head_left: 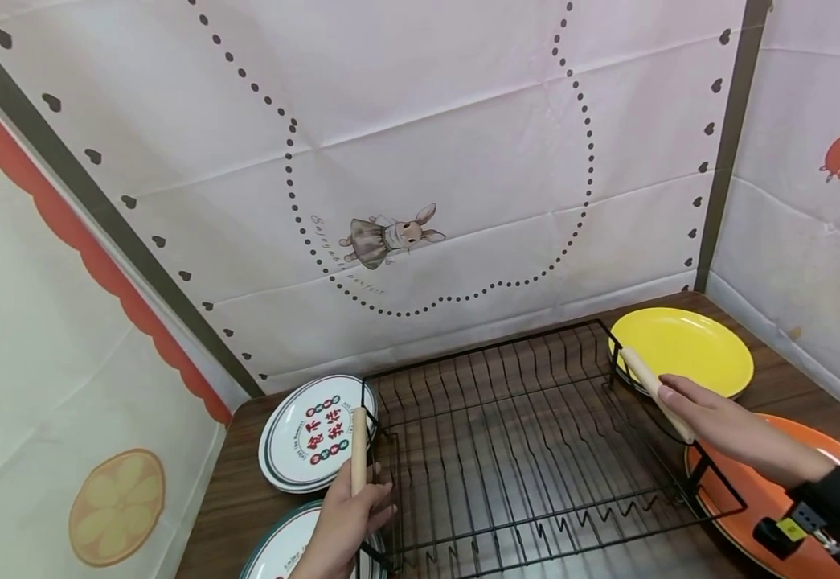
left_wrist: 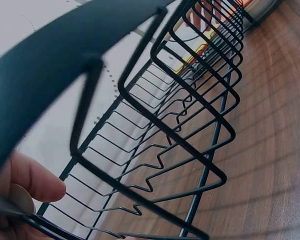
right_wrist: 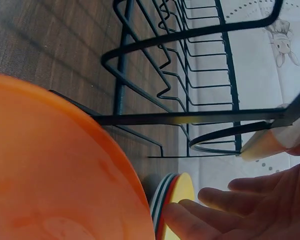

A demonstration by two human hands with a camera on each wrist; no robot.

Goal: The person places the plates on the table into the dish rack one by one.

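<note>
A black wire dish rack (head_left: pixel 528 450) stands on the wooden table, with a light wooden handle at each end. My left hand (head_left: pixel 362 507) grips the left handle (head_left: pixel 358 446), fingers curled round its lower part. In the left wrist view a fingertip (left_wrist: pixel 32 177) shows beside the rack's wires (left_wrist: pixel 190 100). My right hand (head_left: pixel 687 402) lies along the right handle (head_left: pixel 644 374), with the thumb on it. From the right wrist, that handle (right_wrist: pixel 265 145) sits under the thumb. The fingers (right_wrist: pixel 230 210) stretch out apart from it.
Two white plates with red characters (head_left: pixel 311 430) (head_left: pixel 278 547) lie left of the rack. Right of it are a yellow plate (head_left: pixel 687 350) and an orange plate (head_left: pixel 767 490), the orange one (right_wrist: pixel 50 165) under my right wrist. Printed cloth walls close in the back and sides.
</note>
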